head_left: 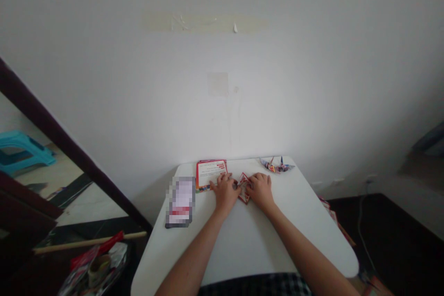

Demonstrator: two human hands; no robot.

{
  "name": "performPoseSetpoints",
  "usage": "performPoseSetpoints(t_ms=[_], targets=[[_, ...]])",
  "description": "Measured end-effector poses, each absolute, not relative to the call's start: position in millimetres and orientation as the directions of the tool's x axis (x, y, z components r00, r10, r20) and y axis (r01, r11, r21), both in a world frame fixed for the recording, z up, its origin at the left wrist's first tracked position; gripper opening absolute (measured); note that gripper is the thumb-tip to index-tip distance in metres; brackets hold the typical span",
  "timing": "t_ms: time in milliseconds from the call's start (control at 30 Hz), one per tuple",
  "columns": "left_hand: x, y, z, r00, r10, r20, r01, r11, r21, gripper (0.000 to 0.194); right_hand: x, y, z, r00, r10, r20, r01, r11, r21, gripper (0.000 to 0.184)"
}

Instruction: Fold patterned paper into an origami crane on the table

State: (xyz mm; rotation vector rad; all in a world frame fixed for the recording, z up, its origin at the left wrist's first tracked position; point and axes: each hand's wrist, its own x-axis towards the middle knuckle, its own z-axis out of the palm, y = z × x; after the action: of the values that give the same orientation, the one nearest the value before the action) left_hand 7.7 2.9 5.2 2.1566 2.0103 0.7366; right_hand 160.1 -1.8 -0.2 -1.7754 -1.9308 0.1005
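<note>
A small folded piece of red-and-white patterned paper [243, 188] lies on the white table [249, 236], between my two hands. My left hand [225, 190] rests on the table at its left edge, fingers bent and pressing on the paper. My right hand [260, 189] presses its right side, fingers curled over the fold. Both forearms reach in from the bottom of the view. Parts of the paper are hidden under my fingers.
A stack of red-bordered paper sheets [210, 173] lies just left of my left hand. A phone [181, 201] lies further left near the table's edge. Small folded paper figures [276, 165] sit at the back right by the wall. A blue stool [24, 150] and clutter [93, 263] stand on the floor at left.
</note>
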Motion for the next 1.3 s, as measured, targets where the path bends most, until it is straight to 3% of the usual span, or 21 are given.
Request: performPoseSetpoints(t_ms=[633,1300], targets=[[3.4,2.5,6.2,0.051,0.970,0.237,0.894,-0.150,0.421,0.017,167.9,2.4,-6.1,-0.031,0.944,0.329,0.882,0.181,-0.435,0.018],[3.5,2.4,6.9,0.023,0.968,0.251,0.897,-0.131,0.422,0.020,165.7,-1.4,-3.9,-0.034,0.940,0.339,0.898,0.178,-0.403,0.023]])
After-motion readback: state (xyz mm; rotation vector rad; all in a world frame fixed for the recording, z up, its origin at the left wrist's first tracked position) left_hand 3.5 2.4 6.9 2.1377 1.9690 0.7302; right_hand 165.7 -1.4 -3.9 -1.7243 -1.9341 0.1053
